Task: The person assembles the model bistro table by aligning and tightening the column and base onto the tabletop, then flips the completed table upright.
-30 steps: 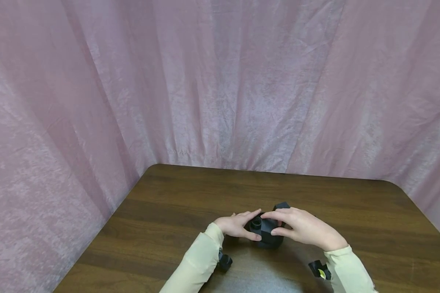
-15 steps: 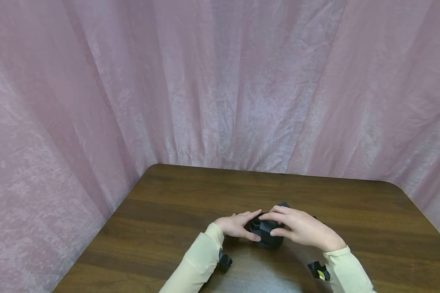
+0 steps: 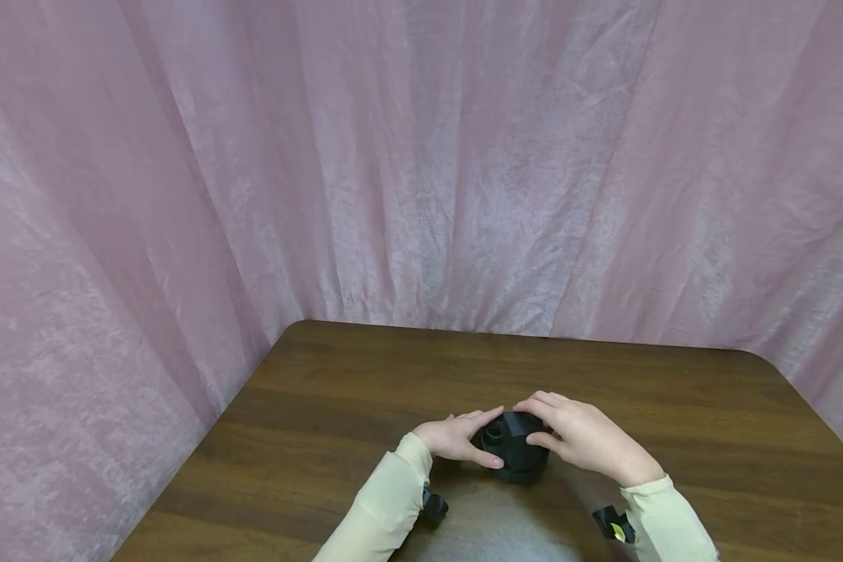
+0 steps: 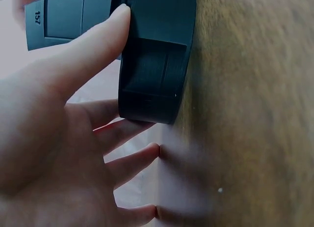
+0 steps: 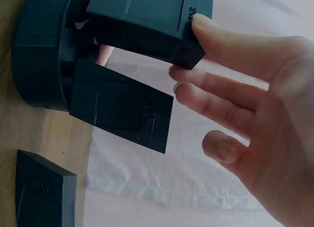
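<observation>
A black round base point(image 3: 527, 468) stands on the wooden table, with black angular blocks set upright on it. My left hand point(image 3: 457, 437) holds the base, thumb on the near side and a finger round the far side; its other fingertips touch the table in the left wrist view. My right hand point(image 3: 586, 437) pinches the top of one numbered block point(image 5: 147, 23) between thumb and fingers. Beside it, a second tapered block point(image 5: 122, 106) rises from the base, apart from my fingertips. Whether the pinched block is fully seated on the base is hidden.
Another black block point(image 5: 44, 190) lies on the table beside the base. The brown wooden table point(image 3: 365, 367) has rounded far corners. Pink curtains point(image 3: 421, 156) hang behind and to the left. A black wrist camera point(image 3: 434, 507) is by the left sleeve, another point(image 3: 613, 524) by the right.
My right hand has shifted slightly right and its fingers have drawn back, exposing more of the block tops. The block seen beyond the hand earlier is now hidden in the head view. My left hand stays put.
</observation>
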Action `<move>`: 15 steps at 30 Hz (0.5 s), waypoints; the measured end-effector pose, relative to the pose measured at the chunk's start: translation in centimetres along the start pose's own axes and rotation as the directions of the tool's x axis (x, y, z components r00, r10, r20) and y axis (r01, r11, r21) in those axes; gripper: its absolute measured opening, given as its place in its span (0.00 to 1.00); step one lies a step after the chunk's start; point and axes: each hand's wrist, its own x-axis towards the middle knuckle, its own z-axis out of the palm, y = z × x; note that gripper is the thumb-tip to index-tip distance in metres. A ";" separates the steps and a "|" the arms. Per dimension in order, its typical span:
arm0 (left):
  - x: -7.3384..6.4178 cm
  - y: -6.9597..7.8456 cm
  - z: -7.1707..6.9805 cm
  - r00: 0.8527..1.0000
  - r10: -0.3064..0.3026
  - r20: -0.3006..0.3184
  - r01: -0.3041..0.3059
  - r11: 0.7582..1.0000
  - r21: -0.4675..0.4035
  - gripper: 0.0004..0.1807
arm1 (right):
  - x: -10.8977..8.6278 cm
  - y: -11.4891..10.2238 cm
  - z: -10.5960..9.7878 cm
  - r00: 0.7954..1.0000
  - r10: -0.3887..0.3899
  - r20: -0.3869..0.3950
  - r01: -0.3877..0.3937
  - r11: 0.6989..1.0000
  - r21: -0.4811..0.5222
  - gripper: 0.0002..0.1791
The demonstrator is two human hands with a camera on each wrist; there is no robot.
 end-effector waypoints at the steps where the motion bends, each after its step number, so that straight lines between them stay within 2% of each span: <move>1: 0.0 0.0 0.0 1.000 0.002 0.000 -0.002 1.000 0.000 0.47 | 0.0 0.0 0.0 1.000 0.003 0.009 -0.003 1.000 0.007 0.21; 8: 0.0 0.1 0.1 1.000 -0.006 -0.006 0.006 1.000 -0.001 0.47 | -0.3 0.1 -0.4 0.996 0.035 0.077 -0.038 0.998 0.043 0.20; 15: 0.0 0.1 0.0 1.000 -0.018 -0.001 0.018 1.000 0.000 0.47 | -0.4 0.3 -1.4 0.987 0.096 0.132 -0.105 0.992 0.068 0.23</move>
